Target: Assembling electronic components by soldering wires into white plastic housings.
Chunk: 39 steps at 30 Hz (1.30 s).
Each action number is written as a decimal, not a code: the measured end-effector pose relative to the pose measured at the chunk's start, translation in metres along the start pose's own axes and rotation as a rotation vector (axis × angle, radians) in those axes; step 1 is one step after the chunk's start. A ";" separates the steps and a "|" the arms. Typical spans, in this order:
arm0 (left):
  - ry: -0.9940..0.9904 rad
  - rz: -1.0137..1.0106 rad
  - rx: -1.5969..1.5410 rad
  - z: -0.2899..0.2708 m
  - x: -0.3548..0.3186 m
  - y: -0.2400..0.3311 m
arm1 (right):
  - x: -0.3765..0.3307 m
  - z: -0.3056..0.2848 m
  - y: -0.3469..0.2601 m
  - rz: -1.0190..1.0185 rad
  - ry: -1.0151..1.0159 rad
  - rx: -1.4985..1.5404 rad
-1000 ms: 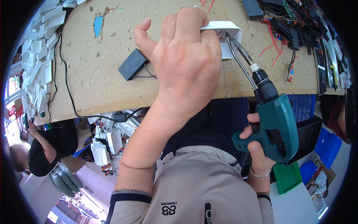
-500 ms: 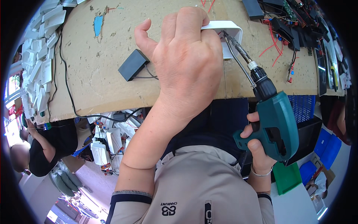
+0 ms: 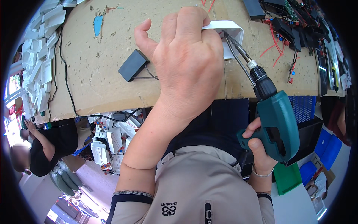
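Your left hand (image 3: 186,56) clamps the white box (image 3: 229,35) at upper center on the tabletop (image 3: 93,86); your right hand (image 3: 259,153) grips the green drill (image 3: 276,123).

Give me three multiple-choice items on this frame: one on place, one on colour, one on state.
1. Where does the small black box lie?
A. on the cardboard-covered bench, left of the left hand
B. inside the blue crate
C. on the floor

2. What colour is the body of the power screwdriver?
A. yellow
B. teal green
C. red

3. What is the left hand doing?
A. lying flat and empty
B. gripping the white plastic housing
C. holding a cable

Answers: 1 A, it sits on the bench beside the hand; 2 B, the casing in the right hand is teal; 3 B, the fingers wrap over the housing's edge.
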<state>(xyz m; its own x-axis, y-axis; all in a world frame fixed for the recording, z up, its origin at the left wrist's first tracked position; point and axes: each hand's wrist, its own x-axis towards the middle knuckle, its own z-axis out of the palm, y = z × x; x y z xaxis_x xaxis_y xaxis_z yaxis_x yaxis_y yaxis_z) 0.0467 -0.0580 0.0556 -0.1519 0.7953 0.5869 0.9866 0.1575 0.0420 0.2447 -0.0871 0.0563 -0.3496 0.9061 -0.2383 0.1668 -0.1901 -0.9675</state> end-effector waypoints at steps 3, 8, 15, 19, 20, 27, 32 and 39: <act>-0.001 -0.012 -0.009 0.001 0.000 0.001 | 0.004 0.000 -0.001 -0.071 -0.054 0.087; -0.009 -0.022 0.000 0.000 0.001 0.001 | -0.003 -0.005 0.001 -0.050 -0.056 0.051; 0.080 -0.041 -0.075 0.020 -0.008 -0.011 | -0.001 -0.001 0.000 -0.064 -0.072 0.056; 0.085 -0.044 -0.066 0.022 -0.008 -0.011 | -0.002 -0.001 0.002 -0.052 -0.082 0.073; 0.086 -0.044 -0.064 0.021 -0.008 -0.011 | -0.002 0.002 0.002 -0.049 -0.047 0.049; 0.080 -0.048 -0.068 0.021 -0.007 -0.012 | -0.003 0.004 -0.001 -0.024 -0.007 0.029; 0.070 -0.049 -0.071 0.019 -0.007 -0.011 | -0.006 0.003 0.000 -0.023 -0.004 0.028; 0.083 -0.045 -0.083 0.020 -0.008 -0.011 | -0.015 0.000 0.003 -0.088 0.051 0.082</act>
<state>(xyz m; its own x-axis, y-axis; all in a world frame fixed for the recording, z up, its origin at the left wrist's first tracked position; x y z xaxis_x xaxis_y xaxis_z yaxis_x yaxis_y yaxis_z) 0.0359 -0.0550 0.0343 -0.1940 0.7366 0.6479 0.9810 0.1401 0.1344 0.2498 -0.1011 0.0570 -0.3120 0.9382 -0.1498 0.0614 -0.1374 -0.9886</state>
